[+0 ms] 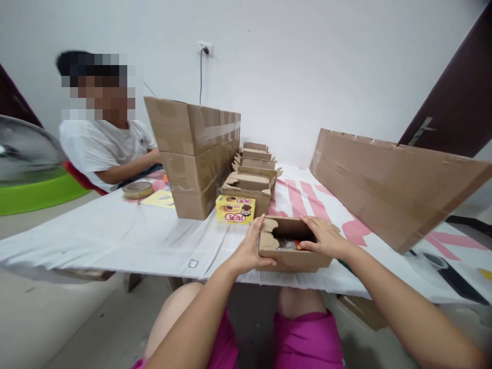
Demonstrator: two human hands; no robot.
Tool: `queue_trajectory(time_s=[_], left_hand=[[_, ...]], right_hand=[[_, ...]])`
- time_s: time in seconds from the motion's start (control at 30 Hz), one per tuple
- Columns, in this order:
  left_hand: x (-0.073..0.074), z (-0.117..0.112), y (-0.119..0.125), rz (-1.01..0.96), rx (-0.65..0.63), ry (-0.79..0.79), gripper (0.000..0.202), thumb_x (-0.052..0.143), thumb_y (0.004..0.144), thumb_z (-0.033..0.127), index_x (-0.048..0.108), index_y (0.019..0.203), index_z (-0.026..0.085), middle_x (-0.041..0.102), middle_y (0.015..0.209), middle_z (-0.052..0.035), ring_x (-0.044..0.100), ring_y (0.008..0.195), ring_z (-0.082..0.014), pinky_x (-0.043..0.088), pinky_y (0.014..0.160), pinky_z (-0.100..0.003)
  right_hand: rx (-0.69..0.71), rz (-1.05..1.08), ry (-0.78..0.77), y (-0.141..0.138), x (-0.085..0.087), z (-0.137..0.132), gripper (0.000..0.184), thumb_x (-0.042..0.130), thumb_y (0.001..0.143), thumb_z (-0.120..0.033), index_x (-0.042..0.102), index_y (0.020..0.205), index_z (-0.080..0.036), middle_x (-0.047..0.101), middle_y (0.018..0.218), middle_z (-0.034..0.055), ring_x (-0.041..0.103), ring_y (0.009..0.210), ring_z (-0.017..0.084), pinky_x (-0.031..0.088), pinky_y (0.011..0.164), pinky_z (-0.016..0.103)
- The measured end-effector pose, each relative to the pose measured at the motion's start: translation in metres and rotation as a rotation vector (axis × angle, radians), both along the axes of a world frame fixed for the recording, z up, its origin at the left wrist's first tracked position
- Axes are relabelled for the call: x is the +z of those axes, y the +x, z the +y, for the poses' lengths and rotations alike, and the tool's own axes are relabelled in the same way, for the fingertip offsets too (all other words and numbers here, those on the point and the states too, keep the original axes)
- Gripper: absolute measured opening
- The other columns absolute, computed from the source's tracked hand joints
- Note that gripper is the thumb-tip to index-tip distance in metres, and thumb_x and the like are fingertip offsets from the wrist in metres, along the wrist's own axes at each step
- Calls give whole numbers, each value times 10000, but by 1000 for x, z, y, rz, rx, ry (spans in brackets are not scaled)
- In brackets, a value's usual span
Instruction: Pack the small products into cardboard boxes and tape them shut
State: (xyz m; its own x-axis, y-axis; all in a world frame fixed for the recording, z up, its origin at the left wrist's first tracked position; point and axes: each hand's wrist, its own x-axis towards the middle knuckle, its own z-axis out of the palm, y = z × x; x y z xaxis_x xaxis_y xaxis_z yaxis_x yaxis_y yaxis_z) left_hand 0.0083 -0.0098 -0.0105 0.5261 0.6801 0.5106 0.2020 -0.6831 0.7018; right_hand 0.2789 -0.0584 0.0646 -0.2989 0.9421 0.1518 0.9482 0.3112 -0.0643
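Both hands hold the open box (295, 260): the left hand (249, 248) grips its left end, the right hand (325, 238) clasps its right side, thumb over the opening. The box sits at the near edge of the bench (154, 246). A yellow pack (235, 210) stands just beyond it to the left, before a row of open boxes (257, 164).

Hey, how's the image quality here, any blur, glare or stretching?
Head view: fan blurred at the left edge; head view: pale sheen along the tape on the stacked boxes; head view: door leaning, probably lens distortion; head view: open box fairly clear, its inside shadowed.
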Motion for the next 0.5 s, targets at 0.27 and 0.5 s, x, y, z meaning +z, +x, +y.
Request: queue_trajectory(time_s=[0.27,0.5], left_hand=[[-7,8,-3,-39,-64,-109,1340,862,494,487,8,1504,264,107,1560,-169,142,1434,-377,173,1148,-562],[-15,17,5,-181,-61,-288,1373,878,485,432,-16,1507,233,197,1527,-202,252,1394,-375,284,1102,-531]], right_hand=[[-38,28,8,1,-4,0,834,499,769,-724,377,1424,-222,471,1405,131,415,1278,338,326,1035,486],[-4,153,-55,10,-10,22,785,520,776,-695,433,1393,-217,494,1392,124,422,1279,333,322,1059,504]])
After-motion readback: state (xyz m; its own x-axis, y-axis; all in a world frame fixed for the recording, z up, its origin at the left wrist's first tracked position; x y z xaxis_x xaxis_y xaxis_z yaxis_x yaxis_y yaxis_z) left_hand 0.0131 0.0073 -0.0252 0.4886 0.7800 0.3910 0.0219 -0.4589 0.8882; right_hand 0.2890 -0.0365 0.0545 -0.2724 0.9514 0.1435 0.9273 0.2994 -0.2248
